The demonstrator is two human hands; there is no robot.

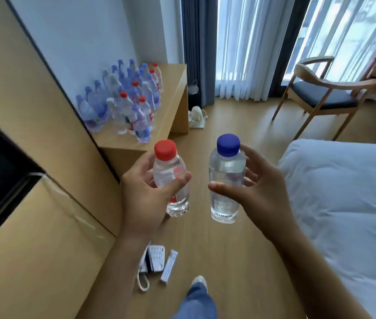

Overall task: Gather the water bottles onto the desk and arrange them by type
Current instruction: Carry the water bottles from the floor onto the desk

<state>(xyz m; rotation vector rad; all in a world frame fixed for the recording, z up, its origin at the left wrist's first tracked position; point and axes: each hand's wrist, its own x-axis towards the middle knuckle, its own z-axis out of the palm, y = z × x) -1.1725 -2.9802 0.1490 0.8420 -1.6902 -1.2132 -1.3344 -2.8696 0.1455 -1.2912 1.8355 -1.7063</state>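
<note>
I am holding 2 water bottles upright out in front of me, above the wooden floor (205, 249). My left hand (146, 194) is curled round the red-capped bottle (170, 178), thumb across its label and fingers behind it. My right hand (258, 192) grips the blue-capped bottle (227, 178), thumb on the near side and fingers wrapped round the far side. The 2 bottles are side by side and apart, not touching.

Ahead and to the left stands the table (173, 97) against the wall, carrying a crowd of bottles (125, 100), mostly blue-capped with several red-capped ones mixed among them and a few larger ones at the near left end. A white kettle (196, 115) sits on the floor just beside the table's right side. On the floor below my arms lie a remote control (156, 259) and a small long box (169, 265). The bed (343, 192) with white bedding is to my right, and a wooden chair (325, 93) stands near the curtains (246, 42).
</note>
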